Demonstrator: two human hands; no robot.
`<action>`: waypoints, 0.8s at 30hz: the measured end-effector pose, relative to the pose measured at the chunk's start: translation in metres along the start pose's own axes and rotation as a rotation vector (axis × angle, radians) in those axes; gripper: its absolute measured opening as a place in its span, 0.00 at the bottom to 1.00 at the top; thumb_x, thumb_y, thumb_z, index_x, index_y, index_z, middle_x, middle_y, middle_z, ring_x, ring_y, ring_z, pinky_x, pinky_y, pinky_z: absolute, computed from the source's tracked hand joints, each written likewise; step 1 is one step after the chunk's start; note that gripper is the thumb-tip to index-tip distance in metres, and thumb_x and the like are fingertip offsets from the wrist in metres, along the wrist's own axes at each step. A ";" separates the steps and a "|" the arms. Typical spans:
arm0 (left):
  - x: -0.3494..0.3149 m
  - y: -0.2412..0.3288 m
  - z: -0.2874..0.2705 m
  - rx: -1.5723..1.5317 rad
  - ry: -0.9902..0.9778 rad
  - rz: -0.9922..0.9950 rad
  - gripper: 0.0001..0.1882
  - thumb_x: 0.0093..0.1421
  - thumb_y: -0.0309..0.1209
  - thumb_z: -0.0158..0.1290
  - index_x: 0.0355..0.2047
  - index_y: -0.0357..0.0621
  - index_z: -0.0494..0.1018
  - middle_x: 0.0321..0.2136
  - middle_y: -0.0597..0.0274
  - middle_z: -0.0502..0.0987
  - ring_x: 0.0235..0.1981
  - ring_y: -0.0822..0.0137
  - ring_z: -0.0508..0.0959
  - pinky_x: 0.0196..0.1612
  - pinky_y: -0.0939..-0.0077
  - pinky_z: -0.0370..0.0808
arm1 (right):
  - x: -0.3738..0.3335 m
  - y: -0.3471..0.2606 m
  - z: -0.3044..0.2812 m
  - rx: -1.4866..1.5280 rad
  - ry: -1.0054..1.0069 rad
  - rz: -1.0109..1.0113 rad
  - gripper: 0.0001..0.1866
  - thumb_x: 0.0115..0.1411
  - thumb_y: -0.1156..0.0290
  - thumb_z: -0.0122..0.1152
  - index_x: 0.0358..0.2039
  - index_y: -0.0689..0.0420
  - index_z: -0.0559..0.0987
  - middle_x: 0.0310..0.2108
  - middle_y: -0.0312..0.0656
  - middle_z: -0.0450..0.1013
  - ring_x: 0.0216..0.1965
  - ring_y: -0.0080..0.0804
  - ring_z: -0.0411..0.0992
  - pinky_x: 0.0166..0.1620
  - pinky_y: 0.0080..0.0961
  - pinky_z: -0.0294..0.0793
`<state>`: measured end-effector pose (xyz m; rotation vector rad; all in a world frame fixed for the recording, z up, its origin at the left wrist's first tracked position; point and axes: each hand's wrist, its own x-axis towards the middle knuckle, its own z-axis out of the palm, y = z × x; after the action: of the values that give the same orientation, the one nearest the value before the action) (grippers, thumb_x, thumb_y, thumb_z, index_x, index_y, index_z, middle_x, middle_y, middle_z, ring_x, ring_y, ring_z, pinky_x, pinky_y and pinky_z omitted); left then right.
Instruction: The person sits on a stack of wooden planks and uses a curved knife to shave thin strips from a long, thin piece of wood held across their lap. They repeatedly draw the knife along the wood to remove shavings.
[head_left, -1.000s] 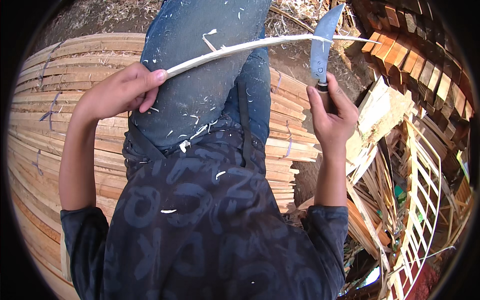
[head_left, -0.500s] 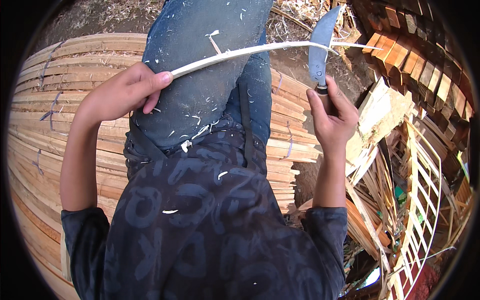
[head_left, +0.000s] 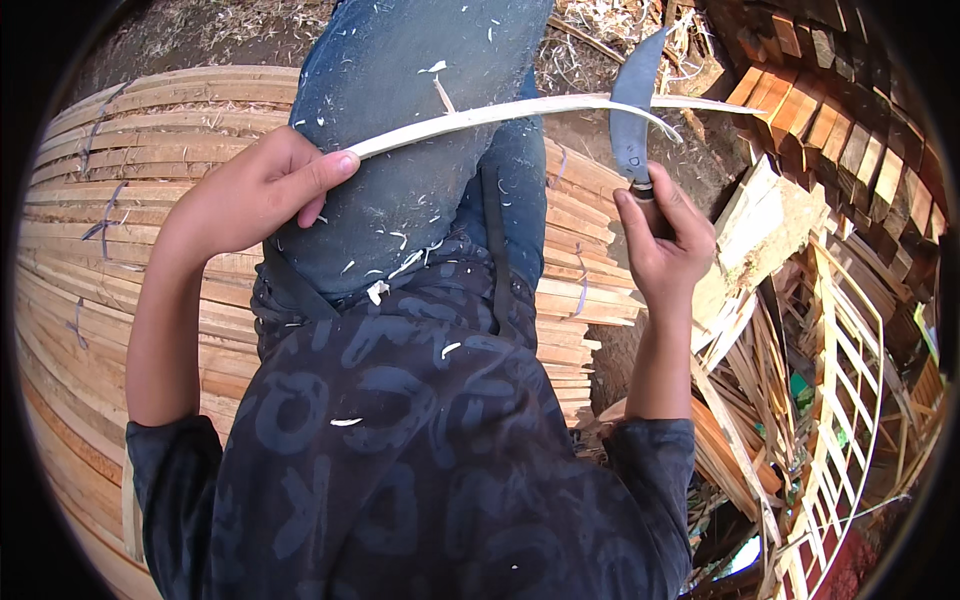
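My left hand [head_left: 262,192] is closed on the near end of a thin pale wooden strip [head_left: 470,117], thumb on top. The strip crosses above my jeans [head_left: 400,60] and reaches right to the knife [head_left: 631,112]. My right hand [head_left: 668,232] grips the knife by its short dark handle, its broad curved blade pointing up and away. The blade meets the strip near its far end, where a sliver curls off on the right side while the strip's tip runs on beyond. Pale shavings lie on my jeans and dark shirt.
Bundled wooden slats [head_left: 170,200], tied with cord, spread beneath and beside me. Stacked wood blocks [head_left: 800,120] stand at the far right. A pale chopped wood block [head_left: 765,225], a slatted wooden frame [head_left: 845,400] and loose offcuts lie nearer on the right.
The sliver at the strip's far end has separated further and curls toward me. My left hand has shifted slightly right with the strip; the knife blade has moved slightly left and tilted.
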<state>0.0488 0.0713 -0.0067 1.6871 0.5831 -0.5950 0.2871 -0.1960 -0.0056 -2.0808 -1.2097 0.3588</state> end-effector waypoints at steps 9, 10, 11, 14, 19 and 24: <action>-0.007 0.003 0.011 0.013 0.101 -0.049 0.30 0.63 0.47 0.44 0.10 0.38 0.66 0.07 0.66 0.61 0.13 0.75 0.61 0.18 0.75 0.57 | 0.005 0.001 -0.004 0.190 0.175 0.263 0.16 0.49 0.80 0.67 0.41 0.64 0.79 0.21 0.37 0.71 0.20 0.15 0.64 0.24 0.12 0.63; -0.008 0.003 0.013 0.014 0.112 -0.051 0.30 0.63 0.47 0.44 0.10 0.37 0.66 0.08 0.66 0.61 0.13 0.75 0.61 0.18 0.75 0.58 | 0.008 0.000 -0.001 0.423 0.346 0.459 0.16 0.49 0.80 0.66 0.41 0.63 0.79 0.21 0.37 0.71 0.20 0.15 0.64 0.24 0.13 0.63; -0.009 0.004 0.011 0.025 0.118 -0.052 0.30 0.63 0.47 0.44 0.10 0.37 0.66 0.08 0.66 0.61 0.14 0.75 0.61 0.18 0.75 0.58 | 0.002 0.003 0.011 0.356 0.335 0.375 0.16 0.50 0.80 0.65 0.42 0.62 0.79 0.22 0.37 0.72 0.20 0.16 0.66 0.24 0.15 0.65; -0.008 0.006 0.013 0.029 0.125 -0.050 0.29 0.63 0.46 0.45 0.11 0.37 0.66 0.08 0.66 0.62 0.14 0.75 0.62 0.19 0.74 0.58 | -0.006 -0.012 0.021 -0.059 -0.374 -0.211 0.15 0.49 0.81 0.66 0.39 0.61 0.80 0.23 0.39 0.74 0.21 0.18 0.68 0.25 0.16 0.67; -0.011 0.002 0.012 0.037 0.107 -0.068 0.28 0.63 0.46 0.45 0.13 0.36 0.66 0.09 0.65 0.63 0.15 0.74 0.62 0.19 0.74 0.59 | 0.001 0.003 0.004 0.375 0.302 0.368 0.18 0.56 0.82 0.60 0.48 0.67 0.73 0.23 0.33 0.72 0.21 0.13 0.65 0.24 0.11 0.62; -0.013 0.007 0.020 0.129 0.212 -0.082 0.27 0.63 0.43 0.47 0.15 0.32 0.65 0.09 0.61 0.61 0.14 0.72 0.62 0.19 0.70 0.58 | -0.017 -0.004 0.015 0.074 0.153 0.142 0.18 0.50 0.82 0.66 0.44 0.65 0.78 0.24 0.38 0.73 0.26 0.15 0.69 0.30 0.13 0.68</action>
<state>0.0424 0.0496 0.0030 1.8692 0.7828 -0.5247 0.2678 -0.2026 -0.0154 -2.0947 -0.9489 0.2981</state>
